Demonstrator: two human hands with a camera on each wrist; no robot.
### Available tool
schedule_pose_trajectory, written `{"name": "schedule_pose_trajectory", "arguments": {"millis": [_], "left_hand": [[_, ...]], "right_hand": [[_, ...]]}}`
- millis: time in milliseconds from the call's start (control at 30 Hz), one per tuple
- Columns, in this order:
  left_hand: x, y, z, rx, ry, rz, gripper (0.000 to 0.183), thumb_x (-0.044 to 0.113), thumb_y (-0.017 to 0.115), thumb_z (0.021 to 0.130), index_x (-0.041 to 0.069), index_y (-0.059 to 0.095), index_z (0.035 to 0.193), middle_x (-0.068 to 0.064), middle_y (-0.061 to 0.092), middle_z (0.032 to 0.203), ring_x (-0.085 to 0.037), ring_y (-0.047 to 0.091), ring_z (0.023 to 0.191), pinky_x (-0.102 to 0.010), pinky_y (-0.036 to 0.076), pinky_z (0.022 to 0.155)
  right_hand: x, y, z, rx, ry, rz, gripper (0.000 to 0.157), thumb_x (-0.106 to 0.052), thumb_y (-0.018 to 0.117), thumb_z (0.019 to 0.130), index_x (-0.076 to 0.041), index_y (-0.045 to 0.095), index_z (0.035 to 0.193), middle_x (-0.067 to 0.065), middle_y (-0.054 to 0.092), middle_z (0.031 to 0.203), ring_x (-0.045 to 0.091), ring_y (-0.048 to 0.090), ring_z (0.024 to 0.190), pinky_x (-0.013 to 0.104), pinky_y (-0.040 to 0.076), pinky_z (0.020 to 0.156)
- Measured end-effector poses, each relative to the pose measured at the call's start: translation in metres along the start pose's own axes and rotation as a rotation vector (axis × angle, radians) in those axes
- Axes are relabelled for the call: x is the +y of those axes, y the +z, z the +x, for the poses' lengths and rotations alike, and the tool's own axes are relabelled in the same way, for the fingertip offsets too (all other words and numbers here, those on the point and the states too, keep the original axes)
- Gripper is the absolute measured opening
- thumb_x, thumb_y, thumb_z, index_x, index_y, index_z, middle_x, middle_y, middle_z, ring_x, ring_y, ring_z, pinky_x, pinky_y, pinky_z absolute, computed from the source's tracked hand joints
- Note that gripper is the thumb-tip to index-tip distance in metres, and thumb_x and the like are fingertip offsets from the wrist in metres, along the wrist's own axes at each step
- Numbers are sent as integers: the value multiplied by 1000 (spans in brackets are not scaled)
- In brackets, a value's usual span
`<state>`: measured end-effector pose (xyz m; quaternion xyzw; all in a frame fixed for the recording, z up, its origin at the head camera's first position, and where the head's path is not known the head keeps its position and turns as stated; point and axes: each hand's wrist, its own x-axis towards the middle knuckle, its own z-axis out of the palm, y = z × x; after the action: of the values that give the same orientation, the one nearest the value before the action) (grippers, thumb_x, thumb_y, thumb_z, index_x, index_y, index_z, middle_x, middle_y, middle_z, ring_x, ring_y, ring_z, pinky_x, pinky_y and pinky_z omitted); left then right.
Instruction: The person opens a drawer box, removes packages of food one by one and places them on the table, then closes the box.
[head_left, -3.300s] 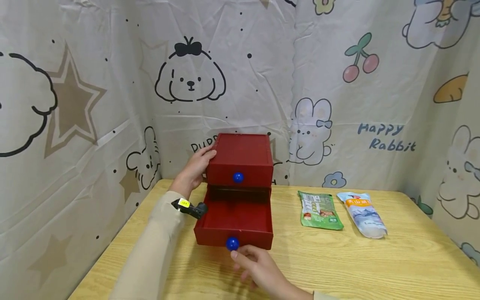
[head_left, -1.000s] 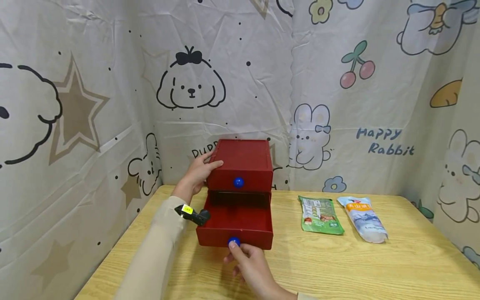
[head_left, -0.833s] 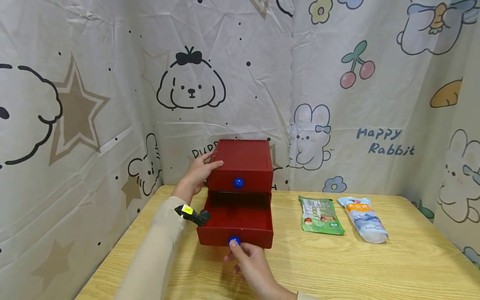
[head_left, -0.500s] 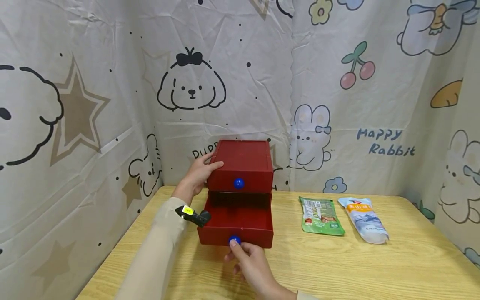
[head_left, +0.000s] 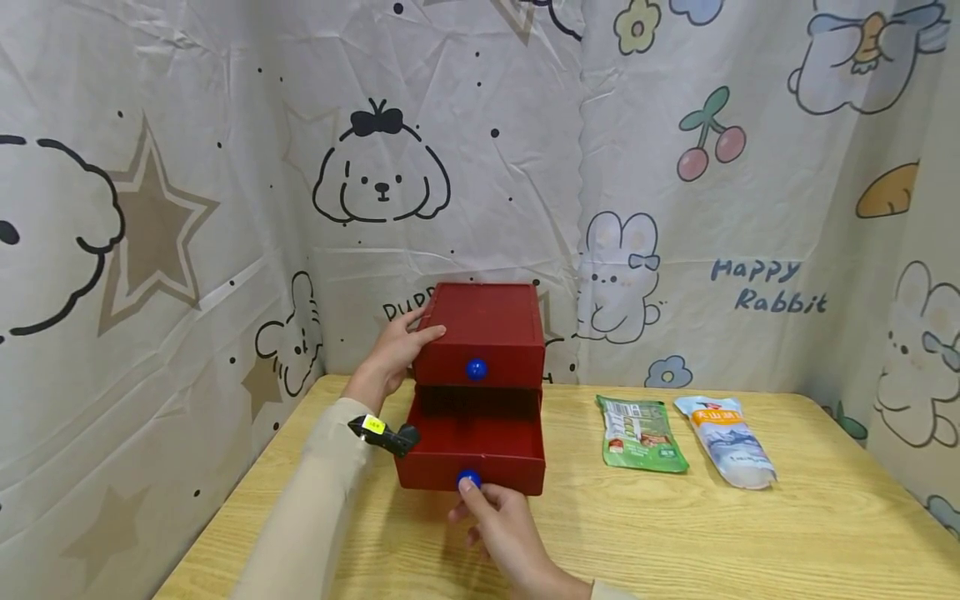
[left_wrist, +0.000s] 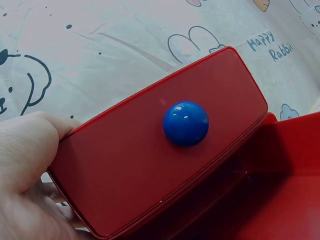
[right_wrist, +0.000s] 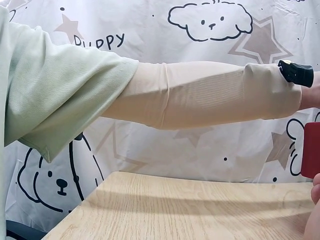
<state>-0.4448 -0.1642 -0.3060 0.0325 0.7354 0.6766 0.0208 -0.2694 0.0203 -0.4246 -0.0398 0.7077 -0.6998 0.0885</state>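
Pinching, with the curled fingers of the right hand (head_left: 510,533), the lower blue knob (head_left: 470,477) at the near side; leaving only the knob's width between thumb and forefinger. Probably gripping something smooth, hard and a little slippery, so calling for a hold behind its widest part. Seeing, just beyond, the lower drawer (head_left: 513,475) standing well out toward the near edge of the bench (head_left: 360,542), beneath the closed upper drawer (head_left: 442,367). Judging it light, thin-walled and stiff, likely sliding best on a straight line through the knob, likely jamming on a skewed one. Farther back, gripping the upper left edge of the red drawer unit (head_left: 487,312) with the left hand (head_left: 393,350), setting the thumb over the top and the other fingers against the left side; probably bracing a case too light for standing firm alone. Noting at right, well apart, a green pouch (head_left: 643,433) lying near a blue-and-white pack (head_left: 731,446), both looking soft-sided. Facing a patterned cloth (head_left: 517,225) at the far side.
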Motion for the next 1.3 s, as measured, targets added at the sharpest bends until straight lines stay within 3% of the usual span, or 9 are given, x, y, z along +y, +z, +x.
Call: {"name": "schedule_pose_trajectory", "arguments": {"millis": [433,900,1300], "left_hand": [[-2,-2,-1,-21,17,-23,71,27,65,104,18,29,165,-19,46,151,-41,57,122,-60,52,94],[-1,-1,-1,-19,15,-13,71,27,65,104,18,30,165,-20,48,148,-41,59,119,-57,55,90],[-1,-1,-1,-11,-1,-8,71,28,66,103,18,30,164,-20,49,146,-40,60,118,-55,56,88]], "right_hand": [[1,-2,3,-18,-49,1,42,-43,58,106,-4,71,94,0,71,87,14,58,62,24,34,51],[2,-4,12,4,-20,-20,42,-43,55,107,-6,71,95,-1,70,87,17,58,68,29,39,59],[2,-4,15,1,-49,-12,43,-43,56,107,-5,71,94,0,71,87,16,57,65,26,37,53]]}}
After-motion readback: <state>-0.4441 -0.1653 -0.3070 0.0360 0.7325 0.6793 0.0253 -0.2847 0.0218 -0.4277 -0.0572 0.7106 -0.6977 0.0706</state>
